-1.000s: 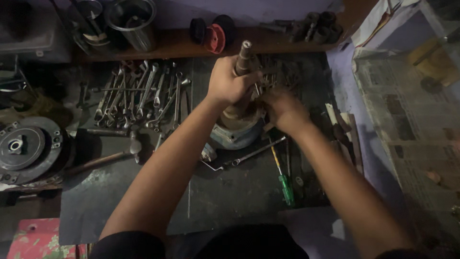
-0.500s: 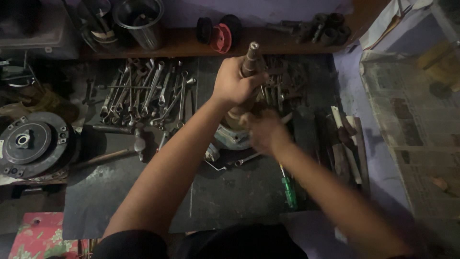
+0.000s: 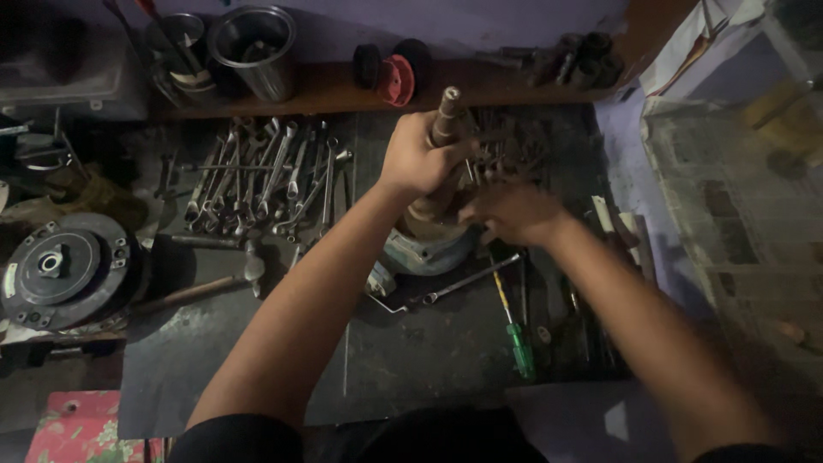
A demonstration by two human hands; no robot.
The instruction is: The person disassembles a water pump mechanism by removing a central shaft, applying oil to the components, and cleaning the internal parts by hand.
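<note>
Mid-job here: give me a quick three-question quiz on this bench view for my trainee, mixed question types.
1. True or false: the left hand grips the upright metal shaft.
2. Multiple choice: the green-handled screwdriver lies (A) among the spanners, (B) on the dark mat nearer the person than the round housing, (C) on the wooden shelf.
3. Short answer: which tool lies just right of the round grey disc part?

Key
1. True. The shaft's tip sticks up above the fist.
2. B. It lies below the round housing, where the right hand rests.
3. The hammer, its head near the pile of spanners.
</note>
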